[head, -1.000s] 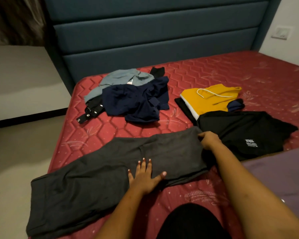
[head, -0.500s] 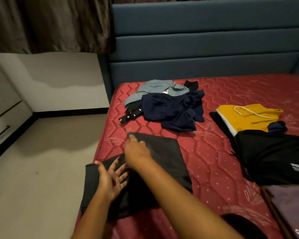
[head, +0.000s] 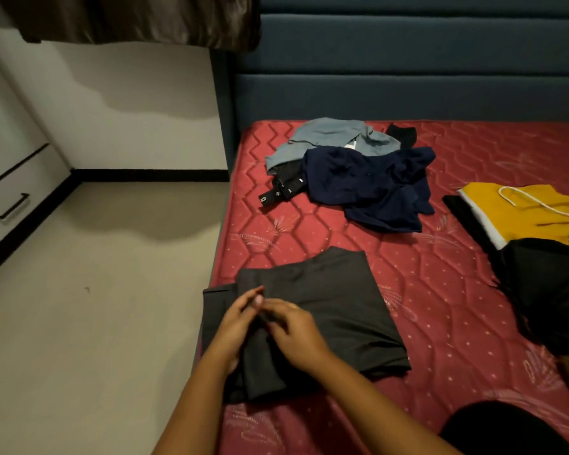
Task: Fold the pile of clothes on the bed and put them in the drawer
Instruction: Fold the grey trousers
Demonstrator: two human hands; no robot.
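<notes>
Red mattress (head: 440, 323): folded grey trousers (head: 335, 307) at its floor-side edge, loose pile (head: 358, 172) near its headboard end. Left hand (head: 234, 326) lies nearly flat against a trouser fold; right hand (head: 296, 333) pinches it, fingers curled.

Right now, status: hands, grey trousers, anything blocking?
Hands: left hand flat on fold of grey trousers; right hand curled there, pinch unclear. Trousers folded over, near mattress edge. Unfolded pile behind, apart; nothing blocking.
</notes>
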